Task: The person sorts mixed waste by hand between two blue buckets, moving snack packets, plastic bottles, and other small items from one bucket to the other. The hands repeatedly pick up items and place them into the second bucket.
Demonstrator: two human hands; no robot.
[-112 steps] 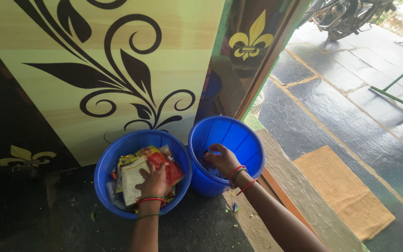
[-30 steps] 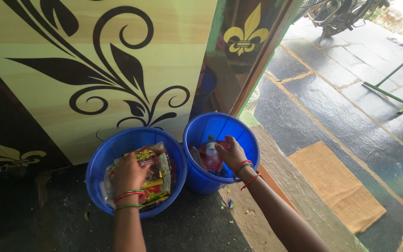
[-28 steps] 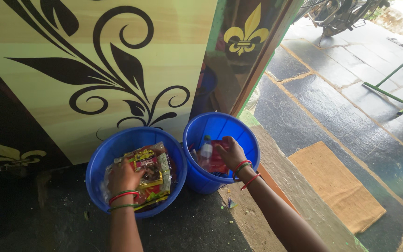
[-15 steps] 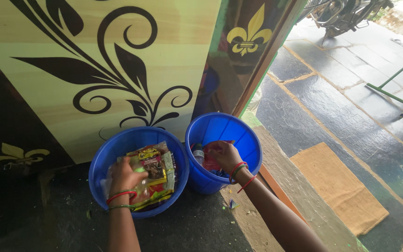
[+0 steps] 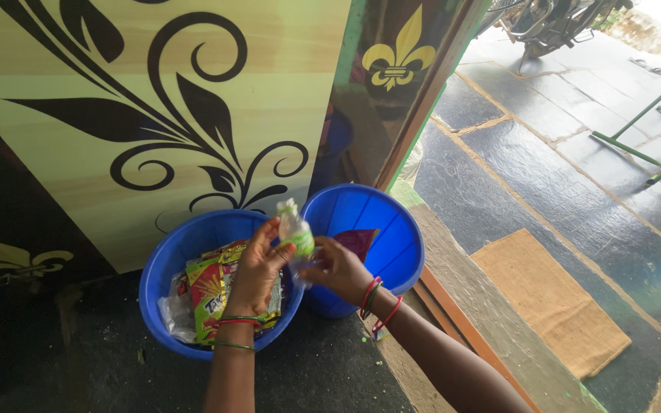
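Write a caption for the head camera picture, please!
Both hands, left hand and right hand, hold a small plastic bottle above two blue buckets.

Cream floral-patterned panel (image 5: 154, 92) behind; dark stone floor (image 5: 545, 176), tan mat (image 5: 552, 302) right.

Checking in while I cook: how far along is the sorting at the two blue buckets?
Done: wrappers fill the left bucket. In hand: the left hand and right hand hold a small clear bottle above the rims. Left: a dark red wrapper lies in the right bucket.
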